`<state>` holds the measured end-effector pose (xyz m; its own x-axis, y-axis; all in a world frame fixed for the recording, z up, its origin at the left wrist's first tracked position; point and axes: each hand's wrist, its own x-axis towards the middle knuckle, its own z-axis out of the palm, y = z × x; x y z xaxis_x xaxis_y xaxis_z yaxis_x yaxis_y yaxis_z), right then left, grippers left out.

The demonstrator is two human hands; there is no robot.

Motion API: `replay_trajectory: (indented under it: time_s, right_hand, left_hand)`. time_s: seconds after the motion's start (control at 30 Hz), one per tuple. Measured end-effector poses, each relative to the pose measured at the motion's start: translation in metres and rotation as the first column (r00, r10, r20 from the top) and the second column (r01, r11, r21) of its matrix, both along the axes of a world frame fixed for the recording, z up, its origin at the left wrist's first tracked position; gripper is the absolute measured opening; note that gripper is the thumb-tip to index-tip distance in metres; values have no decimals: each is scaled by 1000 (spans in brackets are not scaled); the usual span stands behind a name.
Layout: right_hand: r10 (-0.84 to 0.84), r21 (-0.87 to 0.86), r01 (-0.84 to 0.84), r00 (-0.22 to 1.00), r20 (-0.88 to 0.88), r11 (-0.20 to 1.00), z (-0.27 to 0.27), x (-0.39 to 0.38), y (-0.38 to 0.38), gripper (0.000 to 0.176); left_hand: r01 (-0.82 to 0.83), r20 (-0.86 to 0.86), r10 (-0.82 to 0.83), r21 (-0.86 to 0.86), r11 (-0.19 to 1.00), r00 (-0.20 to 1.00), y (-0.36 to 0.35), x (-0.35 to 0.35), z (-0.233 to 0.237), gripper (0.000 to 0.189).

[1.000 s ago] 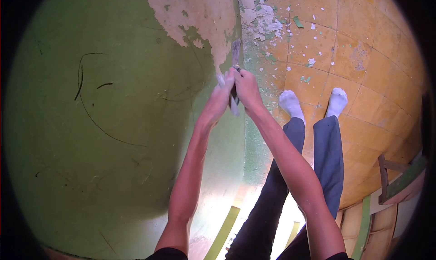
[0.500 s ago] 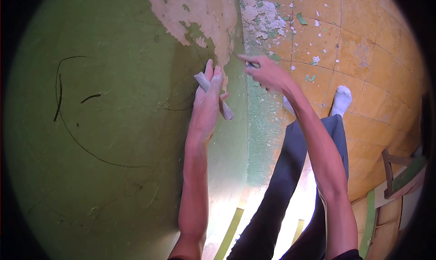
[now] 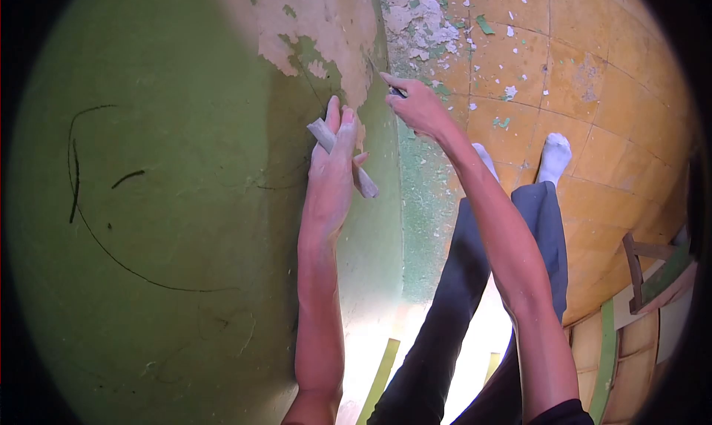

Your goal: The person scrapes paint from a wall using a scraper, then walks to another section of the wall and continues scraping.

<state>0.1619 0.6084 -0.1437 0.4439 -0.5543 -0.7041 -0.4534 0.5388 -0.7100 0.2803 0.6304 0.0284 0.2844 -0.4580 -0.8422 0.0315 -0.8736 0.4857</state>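
Nearest, at the bottom edge, both bare forearms reach away from the person, with dark trousers [image 3: 545, 225] to the right of them running out to two white socks [image 3: 555, 152] on the yellow tiled floor [image 3: 593, 128]. A wooden frame [image 3: 638, 277] lies on the floor at the near right, well apart from the hands. To the left a green wall [image 3: 170, 202] fills most of the view, with a thin black scrawl [image 3: 74, 173] curving across it far to the left of the arms. Farther on, the left hand [image 3: 331, 174] lies up against the wall with its fingers nearly straight. Its grip pins a pale stick [image 3: 366, 185] slantwise across the hand, so that one end shows past the fingers at the upper left and the other sticks out at the lower right by the thumb. Just to the right and a little farther, the right hand [image 3: 419, 107] is apart from the left. Its grip is narrow, with thumb and fingertips pinched on a small dark piece [image 3: 397, 93]; what this is cannot be told. It sits by the corner where wall meets floor. Just beyond both hands the green paint ends at a ragged edge and a bare patch [image 3: 326, 17] of pale plaster spreads up the wall. Farthest, right of that patch, white and green flakes [image 3: 426, 28] lie heaped at the foot of the wall and scattered over the tiles.
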Motion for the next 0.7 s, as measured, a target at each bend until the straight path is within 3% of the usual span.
replay_trajectory:
  time_s: [0.07, 0.17, 0.37, 0.47, 0.57, 0.7]
  right_hand:
    - [-55, -94, 58, 998, 40, 994, -15, 1, 15, 56]
    - [-6, -13, 6, 999, 44, 1000, 11, -11, 34, 55]
    - [-88, -196, 100, 994, 72, 975, -25, 1, 10, 59]
    - [38, -213, -22, 996, 75, 977, -11, -16, 43, 64]
    - [42, -237, -4, 987, 155, 972, -24, -24, 41, 66]
    - [19, -227, 13, 991, 136, 974, -39, -14, 7, 69]
  left_hand:
    - [-12, -3, 12, 1, 1000, 1000, -2, 0, 0, 77]
    - [-19, 3, 19, -2, 1000, 1000, -2, -1, -1, 77]
    - [-1, 21, 0, 17, 1000, 1000, -2, -1, -2, 76]
    - [3, 28, -4, 9, 1000, 1000, -4, -1, -4, 76]
    - [8, 34, -8, 6, 1000, 999, -4, -1, -3, 77]
    - [8, 35, -8, 11, 1000, 999, -4, -4, -5, 77]
